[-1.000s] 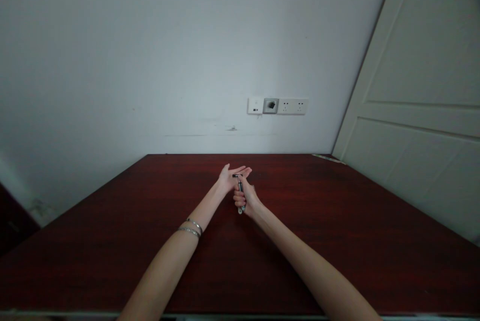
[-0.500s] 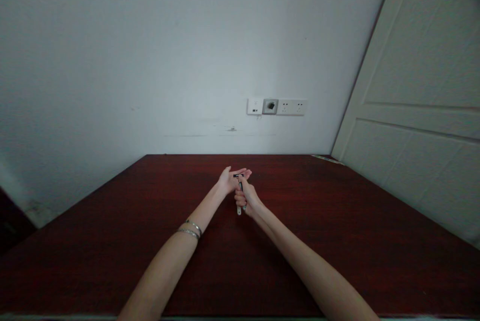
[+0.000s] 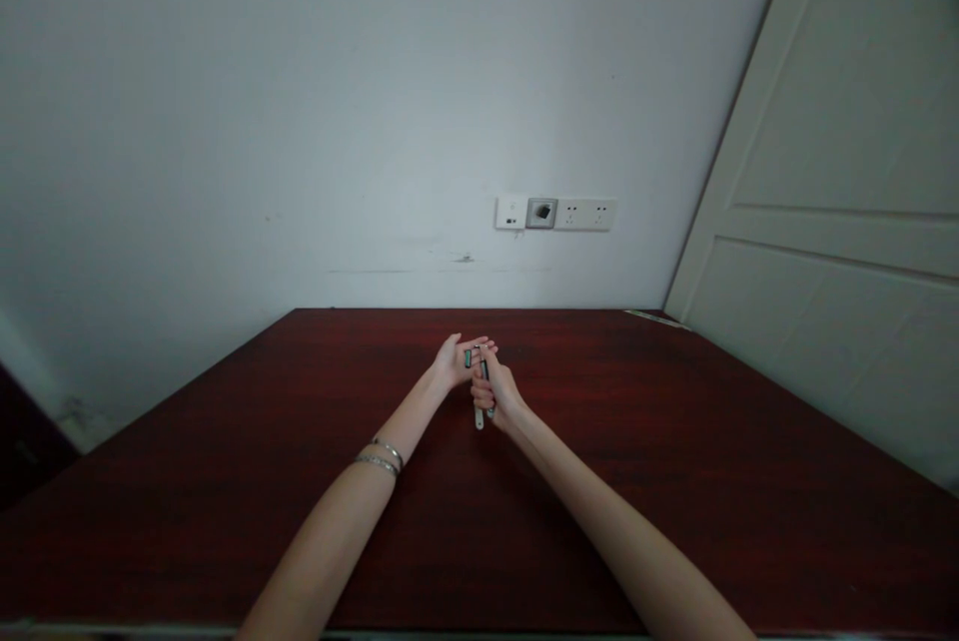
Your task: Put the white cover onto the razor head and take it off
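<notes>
Both my hands meet over the middle of a dark red wooden table. My right hand is closed around the shaft of a small slim metal tool with a dark cross-piece at its top. My left hand lies against that top end, palm up, its fingers curling in around the cross-piece. Two silver bangles sit on my left wrist. What exactly the tool is stays too small to tell.
A white wall stands behind the table with a row of sockets above the back edge. A white panelled door runs along the table's right side. A thin pale strip lies at the back right corner.
My left hand's fingers, stretched flat before, have curled in around the tool's top end. My right hand keeps its grip and has barely moved.
</notes>
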Tool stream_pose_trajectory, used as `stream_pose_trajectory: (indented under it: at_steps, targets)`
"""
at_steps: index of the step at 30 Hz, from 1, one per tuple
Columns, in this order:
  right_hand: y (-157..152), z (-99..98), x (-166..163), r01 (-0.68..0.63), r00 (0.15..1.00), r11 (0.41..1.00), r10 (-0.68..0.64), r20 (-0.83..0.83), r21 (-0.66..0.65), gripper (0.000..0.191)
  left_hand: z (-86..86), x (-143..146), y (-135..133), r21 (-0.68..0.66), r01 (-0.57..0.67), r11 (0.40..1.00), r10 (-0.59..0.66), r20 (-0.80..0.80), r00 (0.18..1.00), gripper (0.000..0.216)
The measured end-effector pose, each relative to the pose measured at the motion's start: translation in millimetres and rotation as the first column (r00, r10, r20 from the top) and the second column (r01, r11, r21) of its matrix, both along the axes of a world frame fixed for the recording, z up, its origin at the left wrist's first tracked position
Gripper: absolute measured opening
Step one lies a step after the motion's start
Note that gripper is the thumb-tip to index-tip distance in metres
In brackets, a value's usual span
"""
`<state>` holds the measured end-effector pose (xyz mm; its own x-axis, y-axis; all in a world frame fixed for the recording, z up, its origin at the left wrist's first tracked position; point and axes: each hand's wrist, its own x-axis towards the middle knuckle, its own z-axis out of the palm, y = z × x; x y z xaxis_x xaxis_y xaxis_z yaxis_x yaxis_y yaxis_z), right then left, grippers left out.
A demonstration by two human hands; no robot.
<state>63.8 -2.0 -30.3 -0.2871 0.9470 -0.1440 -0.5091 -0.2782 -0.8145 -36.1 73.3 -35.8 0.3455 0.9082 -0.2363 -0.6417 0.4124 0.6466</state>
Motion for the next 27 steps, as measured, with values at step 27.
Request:
stream_pose_trajectory:
  at_steps: [27]
  targets:
    - [22,-8.4,14,0.077,0.995,0.992,-0.083,0.056,0.103,0.023,-27.4,-45,6,0.427,-0.252,0.868,0.449,-0.462,0.765,0.035]
